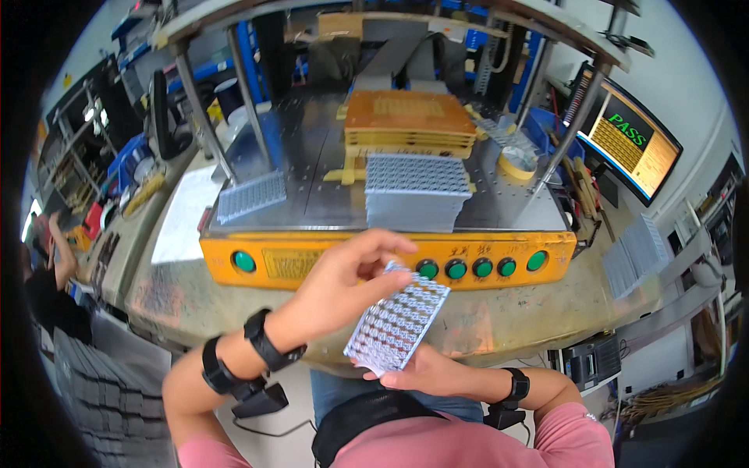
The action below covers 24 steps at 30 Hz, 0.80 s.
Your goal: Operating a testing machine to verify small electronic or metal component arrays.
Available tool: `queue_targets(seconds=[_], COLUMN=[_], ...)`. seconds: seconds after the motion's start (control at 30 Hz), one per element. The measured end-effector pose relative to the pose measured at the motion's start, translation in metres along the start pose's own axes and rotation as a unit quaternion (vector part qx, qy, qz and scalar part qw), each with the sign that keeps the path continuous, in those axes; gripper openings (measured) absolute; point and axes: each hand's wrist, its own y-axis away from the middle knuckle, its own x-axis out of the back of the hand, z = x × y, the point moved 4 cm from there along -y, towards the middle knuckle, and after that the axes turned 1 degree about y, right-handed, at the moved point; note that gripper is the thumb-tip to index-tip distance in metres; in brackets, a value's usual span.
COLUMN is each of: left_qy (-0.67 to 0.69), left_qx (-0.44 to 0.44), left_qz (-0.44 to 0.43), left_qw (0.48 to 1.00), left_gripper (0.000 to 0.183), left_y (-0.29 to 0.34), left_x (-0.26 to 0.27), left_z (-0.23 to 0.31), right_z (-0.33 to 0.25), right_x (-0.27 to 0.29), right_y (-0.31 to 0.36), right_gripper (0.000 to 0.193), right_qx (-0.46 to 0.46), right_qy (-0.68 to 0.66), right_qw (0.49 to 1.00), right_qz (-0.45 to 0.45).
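Note:
A thin, pale circuit board panel (396, 321) with rows of small repeated patterns is held tilted in front of the machine's yellow front. My left hand (343, 277) is at its upper left corner, thumb over the face and index finger raised apart from it; the other fingers are partly hidden. Down at the lower end, my right hand (421, 370) grips the edge, thumb in front. Just beyond, a tall stack of similar panels (417, 187) stands on the metal machine bed (312, 199). Another panel (252, 196) lies alone on the bed's left side.
Behind the stack sits an orange-brown fixture block (406, 113). Green buttons (482, 267) line the yellow front. Metal posts (573, 117) rise at the bed's corners. A tape roll (516, 162), a monitor (632, 136) and another panel stack (636, 256) are on the right. Someone's arm (64, 249) shows far left.

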Motion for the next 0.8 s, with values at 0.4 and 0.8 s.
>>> queue_targets(seconds=[0.4,0.8], left_qy=[-0.134,-0.523], left_qx=[-0.130,-0.139], left_qz=[0.069,-0.030], left_qw=[0.980,0.840], left_gripper=[0.021,0.045], left_y=[0.069,0.081], left_x=[0.014,0.007], left_z=[-0.038,-0.071], right_z=[-0.063,-0.052], right_x=[0.037,0.039], right_y=[0.039,0.052], right_gripper=[0.035,0.053], right_qx=[0.174,0.059], right_qy=[0.613,0.797], right_qw=[0.758,0.593], right_qz=[0.141,0.101])
